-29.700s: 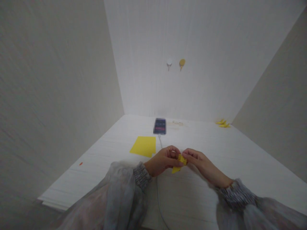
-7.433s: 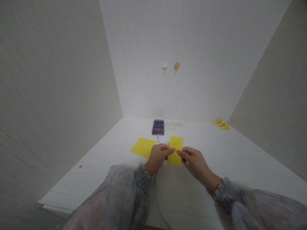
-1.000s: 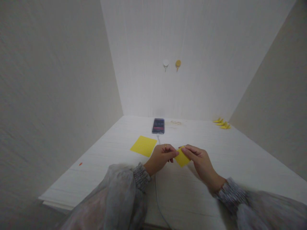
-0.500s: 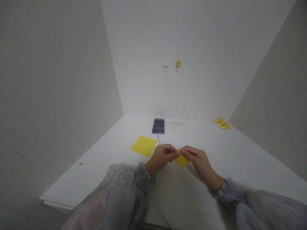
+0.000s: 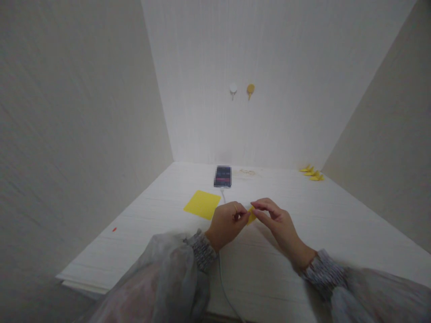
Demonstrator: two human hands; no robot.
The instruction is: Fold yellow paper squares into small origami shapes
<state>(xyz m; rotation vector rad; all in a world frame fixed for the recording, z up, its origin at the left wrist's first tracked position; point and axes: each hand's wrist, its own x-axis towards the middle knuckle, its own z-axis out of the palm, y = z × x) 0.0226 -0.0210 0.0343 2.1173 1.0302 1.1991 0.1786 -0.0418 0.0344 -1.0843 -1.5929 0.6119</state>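
Observation:
Between my two hands, just above the white table, is a small folded piece of yellow paper (image 5: pixel 251 217), now seen narrow and partly covered by fingers. My left hand (image 5: pixel 230 223), with a ring on one finger, pinches its left side. The thumb and index finger of my right hand (image 5: pixel 274 219) close on its upper right corner. A flat square sheet of yellow paper (image 5: pixel 202 204) lies on the table to the left of my left hand.
At the table's back stands a phone with a blurred screen (image 5: pixel 222 176), its white cable (image 5: pixel 222 278) running towards me under my left wrist. Several folded yellow paper pieces (image 5: pixel 311 172) sit at the back right. A small red object (image 5: pixel 114 229) lies left. Two hooks (image 5: pixel 250 89) hang on the wall.
My left hand has turned over the folded paper, which now shows a narrower face. The right hand's fingers have lifted and opened slightly while staying at the corner.

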